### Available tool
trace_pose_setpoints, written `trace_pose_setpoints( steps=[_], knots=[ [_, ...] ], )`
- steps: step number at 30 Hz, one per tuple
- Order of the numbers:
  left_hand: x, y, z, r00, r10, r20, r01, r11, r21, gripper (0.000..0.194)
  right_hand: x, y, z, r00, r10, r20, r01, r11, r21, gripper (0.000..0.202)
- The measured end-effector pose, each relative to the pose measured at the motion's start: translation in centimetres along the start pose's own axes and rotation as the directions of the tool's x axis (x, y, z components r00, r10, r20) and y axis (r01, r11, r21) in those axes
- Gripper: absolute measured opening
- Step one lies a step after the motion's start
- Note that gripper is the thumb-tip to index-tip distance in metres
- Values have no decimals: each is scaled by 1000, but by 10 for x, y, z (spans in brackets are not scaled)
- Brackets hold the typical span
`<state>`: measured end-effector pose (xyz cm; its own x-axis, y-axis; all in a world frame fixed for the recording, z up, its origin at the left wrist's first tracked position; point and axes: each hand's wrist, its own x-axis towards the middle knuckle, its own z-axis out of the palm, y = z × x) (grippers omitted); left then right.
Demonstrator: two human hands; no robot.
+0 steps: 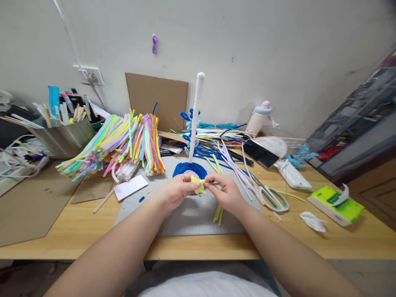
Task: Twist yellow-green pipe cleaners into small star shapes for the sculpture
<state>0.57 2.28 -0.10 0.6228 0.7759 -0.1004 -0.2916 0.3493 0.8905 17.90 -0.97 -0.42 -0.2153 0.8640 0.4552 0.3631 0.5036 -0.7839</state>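
Between my hands is a small yellow piece of bent pipe cleaner (pixel 198 185). My left hand (pixel 179 190) pinches it from the left, and my right hand (pixel 224 193) grips its right side with the fingertips. Just behind stands a white fuzzy-wrapped post (pixel 195 119) on a round blue coiled base (pixel 181 168), partly covered by my fingers. Blue looped pipe cleaners (pixel 186 138) show along the post's left side. Loose yellow pipe cleaners (pixel 218 214) lie under my right hand, with others behind it.
Scissors (pixel 274 199) lie right of the grey mat (pixel 185 225), near a phone (pixel 260 152) and a green tissue pack (pixel 337 204). Bundles of coloured pipe cleaners (pixel 105 144) fill the left, beside a metal holder (pixel 66 138) of sticks and markers. Cardboard (pixel 157 99) leans on the wall.
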Motion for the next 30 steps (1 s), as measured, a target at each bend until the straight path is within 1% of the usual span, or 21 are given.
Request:
trace_pose_setpoints(
  steps=[3,5,7,8,10,12,13,15,17,18,19,21,24,27,30],
  knots=[
    [3,-6,2,994,39,-100,-41,999,-20,24,-3,0,4,1000,18,3,-18,997,-78,12],
    [4,-8,4,979,72,-189,-67,997,34,25,-5,1,5,1000,-11,6,12,981,-194,12],
    [3,-7,5,959,126,-253,-87,983,160,26,-7,1,3,996,-81,30,87,935,-343,13],
    [3,-5,6,952,155,-264,-90,966,244,25,-7,1,2,991,-122,55,134,903,-409,14],
    [0,-1,5,950,185,-253,-63,904,423,22,-7,0,-2,974,-192,123,228,836,-499,16],
    [-4,4,2,965,151,-213,-6,829,560,20,-5,-1,-7,952,-225,208,302,802,-516,17],
    [-5,7,0,979,106,-175,19,805,593,19,-3,-2,-9,942,-225,249,323,812,-487,17],
    [-7,11,-4,998,-19,-56,48,807,589,17,-1,-3,-11,930,-197,311,305,886,-349,14],
    [-8,14,-9,989,-129,78,69,846,530,15,1,-5,-11,936,-123,328,180,972,-150,12],
    [-9,15,-10,980,-157,124,77,869,488,15,1,-6,-10,944,-75,322,98,994,-53,11],
    [-8,15,-11,976,-161,149,80,894,441,15,0,-6,-9,952,-30,305,19,999,39,11],
    [-8,14,-10,980,-129,154,72,942,329,14,-1,-7,-5,967,44,249,-98,974,206,10],
    [-6,10,-5,991,-68,118,50,988,147,16,-2,-7,1,976,133,173,-190,910,370,10],
    [-2,1,1,999,-13,49,13,1000,-4,19,-1,-5,7,967,234,97,-253,874,414,15],
    [2,-10,6,998,29,-58,-36,993,-114,20,-1,-4,14,943,333,5,-300,840,452,18]
  ],
)
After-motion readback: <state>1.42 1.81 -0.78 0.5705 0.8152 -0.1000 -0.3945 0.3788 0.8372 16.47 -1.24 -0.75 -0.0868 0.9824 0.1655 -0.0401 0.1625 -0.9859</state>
